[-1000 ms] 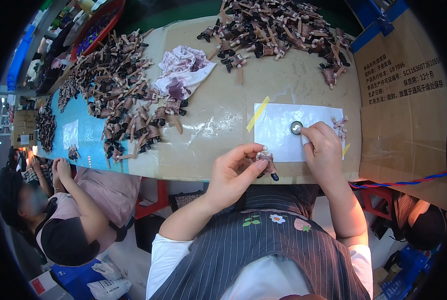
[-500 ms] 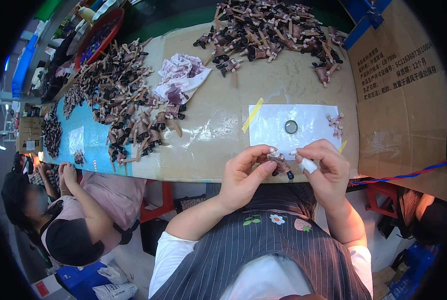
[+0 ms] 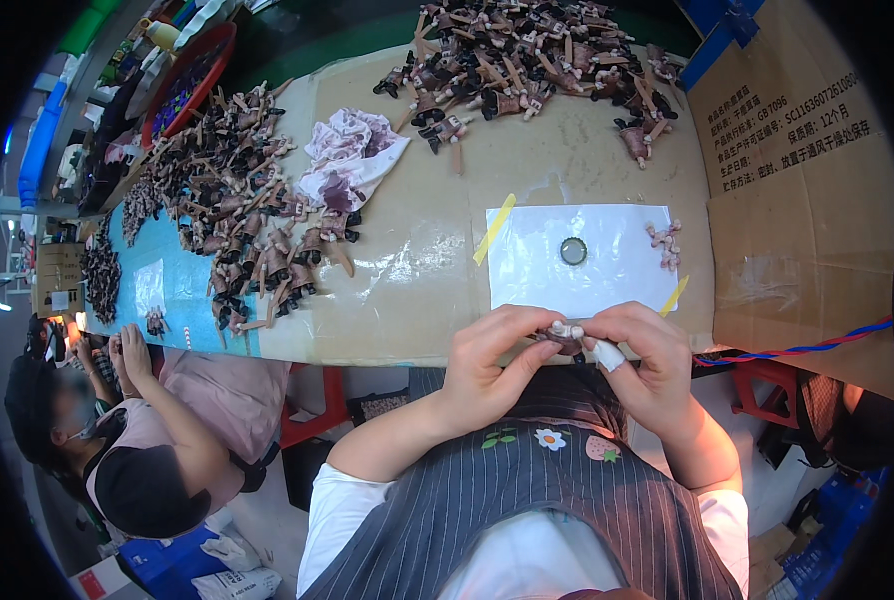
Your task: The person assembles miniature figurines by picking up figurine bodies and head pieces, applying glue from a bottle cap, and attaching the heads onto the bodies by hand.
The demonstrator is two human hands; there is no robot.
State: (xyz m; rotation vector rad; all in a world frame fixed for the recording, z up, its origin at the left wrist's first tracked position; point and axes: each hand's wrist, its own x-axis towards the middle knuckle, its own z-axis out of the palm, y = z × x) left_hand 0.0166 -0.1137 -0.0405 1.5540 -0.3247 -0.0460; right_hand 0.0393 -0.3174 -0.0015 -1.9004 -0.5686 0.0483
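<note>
Close in front of my body, my left hand (image 3: 489, 362) is closed in a pinch on a small brown and black figurine (image 3: 565, 344). My right hand (image 3: 655, 365) meets it from the other side, with its fingertips pinched at a small pale piece (image 3: 573, 331) against the figurine. White wrapping (image 3: 609, 355) covers one right-hand digit. Fingers partly hide how the piece and the figurine touch. Just beyond both hands lies a white sheet (image 3: 527, 285) bearing a round metal bottle cap (image 3: 573, 251). Several tiny pale pieces (image 3: 664, 245) are grouped near the sheet's right edge.
Heaps of similar figurines on sticks cover the table's left side (image 3: 252, 215) and far end (image 3: 517, 70). Between them rests a stained cloth (image 3: 352, 155). A cardboard box (image 3: 802, 230) stands at the right, with twisted red-blue wire (image 3: 797, 348) below. Another person (image 3: 157, 430) sits at left.
My two hands have come together. The pale piece in my right fingers, held apart from the figurine before, is now against it. The figurine has been turned. The view has shifted slightly.
</note>
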